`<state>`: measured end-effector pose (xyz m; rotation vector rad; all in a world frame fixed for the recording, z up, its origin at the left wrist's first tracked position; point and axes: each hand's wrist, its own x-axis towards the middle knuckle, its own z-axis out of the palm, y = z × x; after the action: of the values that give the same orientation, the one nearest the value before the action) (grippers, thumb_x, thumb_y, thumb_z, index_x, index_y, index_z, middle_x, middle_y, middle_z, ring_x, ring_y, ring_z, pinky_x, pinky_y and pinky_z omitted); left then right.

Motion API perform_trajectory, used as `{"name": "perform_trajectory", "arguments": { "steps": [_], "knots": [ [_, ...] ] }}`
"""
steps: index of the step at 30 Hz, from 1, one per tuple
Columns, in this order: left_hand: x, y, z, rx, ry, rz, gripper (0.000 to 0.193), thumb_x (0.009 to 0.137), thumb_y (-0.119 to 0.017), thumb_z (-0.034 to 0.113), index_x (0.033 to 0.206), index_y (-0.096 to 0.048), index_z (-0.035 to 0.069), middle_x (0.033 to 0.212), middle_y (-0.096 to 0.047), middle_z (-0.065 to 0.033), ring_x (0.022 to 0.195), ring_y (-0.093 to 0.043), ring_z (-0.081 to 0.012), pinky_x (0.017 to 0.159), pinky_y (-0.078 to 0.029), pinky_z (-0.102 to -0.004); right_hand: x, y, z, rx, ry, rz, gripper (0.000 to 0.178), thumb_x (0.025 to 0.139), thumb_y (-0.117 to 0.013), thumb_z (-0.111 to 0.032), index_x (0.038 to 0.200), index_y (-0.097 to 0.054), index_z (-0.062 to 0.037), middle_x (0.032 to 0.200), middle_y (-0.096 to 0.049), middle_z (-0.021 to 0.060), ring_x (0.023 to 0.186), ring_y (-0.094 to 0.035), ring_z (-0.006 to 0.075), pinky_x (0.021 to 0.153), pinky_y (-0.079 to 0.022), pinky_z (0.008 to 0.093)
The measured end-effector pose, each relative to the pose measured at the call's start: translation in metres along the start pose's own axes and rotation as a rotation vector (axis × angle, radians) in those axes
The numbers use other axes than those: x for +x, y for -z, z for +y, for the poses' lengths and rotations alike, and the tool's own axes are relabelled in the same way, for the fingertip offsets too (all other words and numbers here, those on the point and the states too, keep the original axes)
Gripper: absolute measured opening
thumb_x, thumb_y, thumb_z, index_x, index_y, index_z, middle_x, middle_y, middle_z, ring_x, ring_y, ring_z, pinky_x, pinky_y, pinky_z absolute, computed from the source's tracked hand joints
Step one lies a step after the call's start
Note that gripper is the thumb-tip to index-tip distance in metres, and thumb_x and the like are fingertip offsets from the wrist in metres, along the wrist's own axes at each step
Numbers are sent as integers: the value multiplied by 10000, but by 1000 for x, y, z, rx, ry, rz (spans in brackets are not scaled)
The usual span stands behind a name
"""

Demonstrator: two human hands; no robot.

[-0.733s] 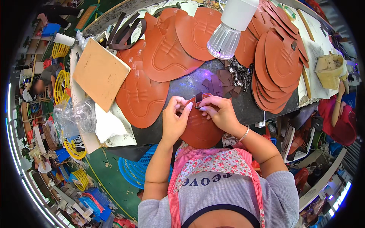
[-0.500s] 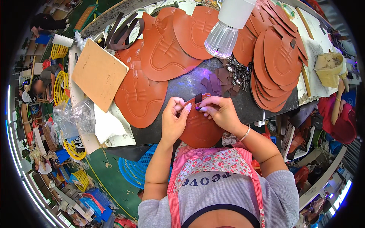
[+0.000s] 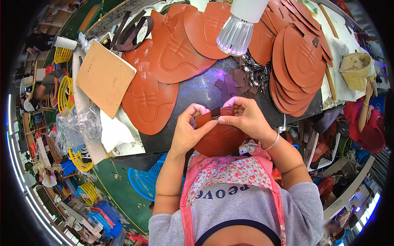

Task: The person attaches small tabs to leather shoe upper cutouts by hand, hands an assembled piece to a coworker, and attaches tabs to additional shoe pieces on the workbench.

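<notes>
i see the left hand point(image 3: 188, 130) and right hand point(image 3: 251, 119) pinching a reddish-brown, rounded, leather-like panel point(image 3: 217, 141) by the near edge of the black work mat point(image 3: 193, 95). dark lettering point(image 3: 232, 190) crosses the grey cloth shirt point(image 3: 250, 211); yellow, probably plastic baskets point(image 3: 63, 55) stand at left.

Head-worn fisheye, downward, close over worktable point(image 3: 191, 94)
</notes>
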<state>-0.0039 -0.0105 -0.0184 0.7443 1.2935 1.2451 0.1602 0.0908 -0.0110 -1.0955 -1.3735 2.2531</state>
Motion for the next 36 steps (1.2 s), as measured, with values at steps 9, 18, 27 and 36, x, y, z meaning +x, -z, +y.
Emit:
{"name": "perform_trajectory", "arguments": {
  "steps": [9, 18, 27, 36],
  "knots": [
    [-1, -10, 6, -159, 171, 135, 278, 758, -708, -20, 983, -549, 12, 886, -630, -52, 770, -604, -79, 689, -503, -206, -3, -2, 9, 267, 24, 40, 180, 752, -734, -24, 882, -612, 1, 836, -635, 42, 735, -581, 69, 673, -479, 203],
    [-5, -10, 4, -300, 193, 182, 271, 747, -697, -60, 981, -565, -23, 915, -650, -92, 786, -632, -111, 725, -524, -235, -1, 3, 11, 368, -80, 14, 141, 776, -695, 9, 891, -613, 10, 869, -637, 52, 748, -586, 78, 669, -471, 205],
    [-7, -7, -4, -392, 202, 185, 253, 759, -682, -64, 980, -566, -20, 904, -651, -91, 776, -631, -116, 720, -528, -242, -11, -4, 10, 130, 140, 62, 217, 763, -708, 19, 924, -563, 29, 930, -635, 72, 882, -616, 115, 805, -514, 243],
    [-10, -10, -6, -238, 91, 215, 249, 744, -692, -76, 953, -572, -13, 890, -651, -92, 756, -622, -102, 689, -529, -237, -8, -6, 9, 79, 100, 75, 232, 747, -719, 32, 890, -540, -4, 890, -623, 54, 832, -608, 98, 766, -515, 238]
  ]
}}
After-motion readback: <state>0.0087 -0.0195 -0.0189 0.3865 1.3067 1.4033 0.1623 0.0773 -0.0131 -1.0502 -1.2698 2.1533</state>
